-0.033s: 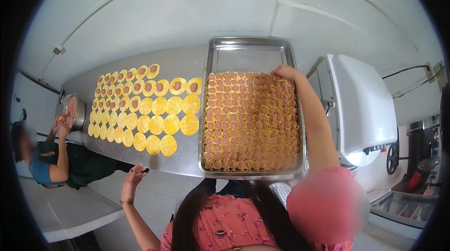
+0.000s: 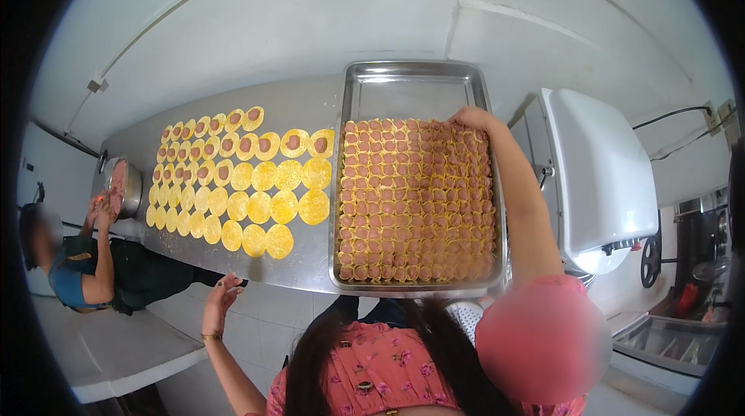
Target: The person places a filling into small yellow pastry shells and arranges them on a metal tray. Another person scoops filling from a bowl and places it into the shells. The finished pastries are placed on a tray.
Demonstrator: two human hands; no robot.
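Note:
A deep metal tray (image 2: 415, 88) holds close rows of open-topped dumplings (image 2: 415, 199) with pink filling in yellow wrappers. At the far row, toward its right end, my right hand (image 2: 471, 119) touches the dumplings with its fingers drawn together; the fingertips are hidden, so what they hold cannot be made out. My left hand (image 2: 223, 294) hangs just off the near table edge, loosely curled with the fingers apart and nothing visible in it. Left of the tray lie rows of round yellow wrappers (image 2: 284, 206). The farther rows carry lumps of pink filling (image 2: 294, 143); the nearer ones are bare.
All this rests on a metal table (image 2: 310, 249). At its left end a co-worker (image 2: 85, 276) has both hands by a metal bowl (image 2: 133, 189) of pink filling. A white machine (image 2: 597, 175) stands right of the tray. A wall (image 2: 310, 20) rises behind.
Both of my hands keep their places, and the tray and wrappers look the same. The co-worker's hands have shifted slightly at the bowl.

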